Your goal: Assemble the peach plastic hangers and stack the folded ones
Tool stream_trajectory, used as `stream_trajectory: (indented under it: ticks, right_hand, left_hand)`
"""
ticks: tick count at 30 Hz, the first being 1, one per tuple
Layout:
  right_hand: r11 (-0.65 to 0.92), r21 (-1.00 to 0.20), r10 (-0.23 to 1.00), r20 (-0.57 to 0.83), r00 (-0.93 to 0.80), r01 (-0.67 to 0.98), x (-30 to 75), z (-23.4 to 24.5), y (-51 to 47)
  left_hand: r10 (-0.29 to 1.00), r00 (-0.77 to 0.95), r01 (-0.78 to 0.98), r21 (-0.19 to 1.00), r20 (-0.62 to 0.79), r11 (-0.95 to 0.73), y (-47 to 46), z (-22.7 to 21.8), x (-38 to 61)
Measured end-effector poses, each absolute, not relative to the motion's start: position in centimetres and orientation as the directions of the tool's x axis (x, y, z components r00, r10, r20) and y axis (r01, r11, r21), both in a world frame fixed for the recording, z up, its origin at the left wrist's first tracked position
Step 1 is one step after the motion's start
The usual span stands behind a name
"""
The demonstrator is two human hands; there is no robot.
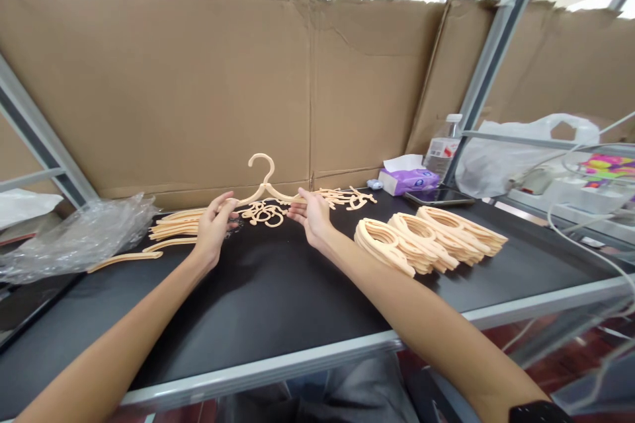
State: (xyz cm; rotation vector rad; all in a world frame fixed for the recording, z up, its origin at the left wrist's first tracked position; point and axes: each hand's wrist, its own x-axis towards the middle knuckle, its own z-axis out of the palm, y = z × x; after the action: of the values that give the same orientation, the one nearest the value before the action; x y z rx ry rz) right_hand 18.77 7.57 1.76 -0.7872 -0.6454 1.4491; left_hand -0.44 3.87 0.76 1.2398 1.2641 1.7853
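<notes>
I hold a small peach plastic hanger [265,185] upright above the black table [258,304]. My left hand [214,228] pinches its left arm and my right hand [310,215] pinches its right arm. Its hook points up. Under it lie loose hook pieces [262,213]. A pile of loose hanger arms [173,225] lies left of my left hand. Three fanned stacks of hangers [426,234] lie to the right of my right hand.
A cardboard wall [198,92] closes the back. Crumpled clear plastic [74,238] lies at the left. A tissue pack [407,178], water bottle [443,145], phone [439,197] and white bag [516,152] are at the back right. A metal rail [322,357] edges the table front.
</notes>
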Motion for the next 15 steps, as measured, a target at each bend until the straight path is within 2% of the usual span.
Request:
stream_trajectory:
  ticks: [4, 9, 12, 15]
  right_hand:
    - [-0.040, -0.790, 0.997, -0.075, 0.032, -0.612, 18.71, 1.68, 7.68]
    - [-0.049, -0.774, 0.997, -0.074, 0.013, -0.631, 18.58, 1.61, 7.73]
    - [-0.052, -0.776, 0.996, -0.082, 0.018, -0.629, 18.65, 1.68, 7.67]
    - [-0.056, -0.782, 0.996, -0.088, 0.022, -0.621, 18.74, 1.71, 7.65]
  left_hand:
    - [0.867, -0.415, -0.097, 0.934, 0.276, -0.344, 3.79, 1.15, -0.38]
    - [0.901, -0.422, -0.340, 0.905, 0.097, -0.256, 3.83, 1.63, -0.61]
    - [0.932, -0.360, -0.357, 0.917, 0.038, -0.176, 3.73, 1.67, -0.51]
    - [0.955, -0.294, -0.331, 0.933, 0.042, -0.143, 3.53, 1.59, -0.25]
